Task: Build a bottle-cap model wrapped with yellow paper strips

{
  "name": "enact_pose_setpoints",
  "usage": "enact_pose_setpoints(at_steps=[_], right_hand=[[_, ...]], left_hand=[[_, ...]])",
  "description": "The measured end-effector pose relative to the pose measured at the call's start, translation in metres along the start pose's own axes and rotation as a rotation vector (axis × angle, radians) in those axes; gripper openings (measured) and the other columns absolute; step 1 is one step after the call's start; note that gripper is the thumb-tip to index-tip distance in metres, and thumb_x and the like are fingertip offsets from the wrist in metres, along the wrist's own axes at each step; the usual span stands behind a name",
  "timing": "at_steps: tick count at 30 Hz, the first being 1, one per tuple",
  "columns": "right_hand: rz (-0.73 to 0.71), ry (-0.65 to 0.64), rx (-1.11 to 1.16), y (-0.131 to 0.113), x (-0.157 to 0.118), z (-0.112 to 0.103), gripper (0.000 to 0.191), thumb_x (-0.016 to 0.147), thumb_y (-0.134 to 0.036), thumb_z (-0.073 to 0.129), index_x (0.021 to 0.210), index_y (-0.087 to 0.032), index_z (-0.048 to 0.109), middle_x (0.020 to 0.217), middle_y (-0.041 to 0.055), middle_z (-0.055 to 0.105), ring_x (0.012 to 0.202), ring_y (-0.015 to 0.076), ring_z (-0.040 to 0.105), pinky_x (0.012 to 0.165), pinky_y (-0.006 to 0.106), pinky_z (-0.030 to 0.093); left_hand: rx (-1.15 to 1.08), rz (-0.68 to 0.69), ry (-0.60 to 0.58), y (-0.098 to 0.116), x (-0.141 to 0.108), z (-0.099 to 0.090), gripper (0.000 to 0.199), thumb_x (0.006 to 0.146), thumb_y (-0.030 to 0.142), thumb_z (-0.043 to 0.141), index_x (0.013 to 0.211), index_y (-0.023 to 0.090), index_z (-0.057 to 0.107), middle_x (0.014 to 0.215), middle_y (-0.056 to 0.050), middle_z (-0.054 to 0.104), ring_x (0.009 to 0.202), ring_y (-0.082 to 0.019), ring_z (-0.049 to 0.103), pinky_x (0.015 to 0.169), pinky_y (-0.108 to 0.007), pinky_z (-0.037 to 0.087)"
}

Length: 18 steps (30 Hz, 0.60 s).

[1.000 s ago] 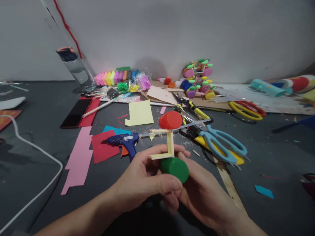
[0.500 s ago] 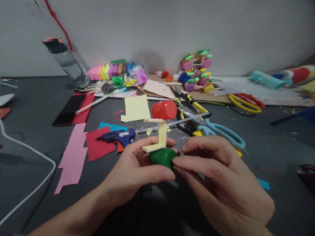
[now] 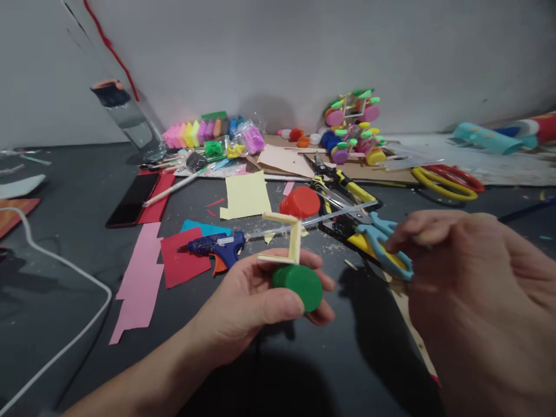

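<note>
My left hand (image 3: 260, 298) is closed around a green cap piece (image 3: 304, 286), its thumb pressed on the near side. Above the green piece stands a pale wooden stick frame (image 3: 294, 238), open towards the left. A red cap piece (image 3: 300, 201) is at the frame's top. My right hand (image 3: 469, 278) is raised at the right, apart from the piece, its fingers curled and blurred; whether they hold something small cannot be made out. Light blue scissors (image 3: 384, 249) lie just left of my right hand.
A blue glue gun (image 3: 219, 246) lies on red paper (image 3: 185, 260) left of my hand. Behind are yellow paper (image 3: 247, 195), pliers (image 3: 347, 185), a phone (image 3: 134, 200), a water bottle (image 3: 132, 124) and colourful cap models (image 3: 354, 127). A white cable (image 3: 69, 263) curves at the left.
My right hand has moved away from the green piece to the right and up. My left hand still holds the piece, now turned so its flat green face shows more.
</note>
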State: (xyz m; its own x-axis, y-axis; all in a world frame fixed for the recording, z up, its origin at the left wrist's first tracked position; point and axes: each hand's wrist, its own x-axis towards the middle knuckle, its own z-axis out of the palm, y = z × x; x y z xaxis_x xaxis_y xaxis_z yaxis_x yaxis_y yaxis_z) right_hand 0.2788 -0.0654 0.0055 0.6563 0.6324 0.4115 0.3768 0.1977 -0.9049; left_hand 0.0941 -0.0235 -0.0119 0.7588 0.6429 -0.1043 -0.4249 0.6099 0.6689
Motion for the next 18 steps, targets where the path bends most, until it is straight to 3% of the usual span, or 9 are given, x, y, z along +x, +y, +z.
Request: enact_pose_setpoints(at_steps=[3,6,11,18], right_hand=[[-0.356,-0.182,-0.157,-0.002,-0.006,-0.002,0.011,0.09,-0.016,0.062,0.087,-0.023,0.07,0.102,0.0038,0.065,0.1,0.0173,0.062,0.089,0.034,0.047],[-0.584,-0.409,-0.223,-0.004,-0.015,-0.008,0.023,0.088,-0.017,0.062,0.106,-0.029,0.071,0.134,0.005,0.054,0.123,0.0269,0.052,0.103,0.046,0.043],[-0.677,-0.603,-0.328,-0.005,-0.019,-0.014,0.025,0.087,-0.023,0.06,0.109,-0.028,0.07,0.149,0.0041,0.043,0.137,0.0375,0.036,0.117,0.056,0.025],[-0.701,-0.625,-0.364,-0.007,-0.018,-0.012,0.028,0.086,-0.02,0.059,0.112,-0.024,0.068,0.147,0.0069,0.046,0.137,0.0377,0.038,0.116,0.054,0.026]], left_hand=[[0.021,-0.069,-0.03,-0.003,-0.002,-0.001,0.033,0.08,0.014,0.077,0.112,0.019,0.071,0.1,-0.004,0.074,0.081,-0.012,0.073,0.078,-0.02,0.057],[-0.002,-0.103,-0.03,-0.004,-0.002,-0.001,0.042,0.076,0.016,0.083,0.115,0.021,0.069,0.099,-0.002,0.074,0.083,-0.011,0.072,0.079,-0.019,0.057],[-0.048,-0.107,-0.006,-0.002,-0.004,0.001,0.042,0.074,0.01,0.084,0.111,0.022,0.068,0.096,0.003,0.071,0.086,-0.004,0.067,0.078,-0.01,0.052],[-0.049,-0.145,-0.002,0.0,-0.005,0.006,0.04,0.076,0.012,0.082,0.112,0.022,0.067,0.095,0.004,0.069,0.085,-0.003,0.066,0.079,-0.01,0.051]])
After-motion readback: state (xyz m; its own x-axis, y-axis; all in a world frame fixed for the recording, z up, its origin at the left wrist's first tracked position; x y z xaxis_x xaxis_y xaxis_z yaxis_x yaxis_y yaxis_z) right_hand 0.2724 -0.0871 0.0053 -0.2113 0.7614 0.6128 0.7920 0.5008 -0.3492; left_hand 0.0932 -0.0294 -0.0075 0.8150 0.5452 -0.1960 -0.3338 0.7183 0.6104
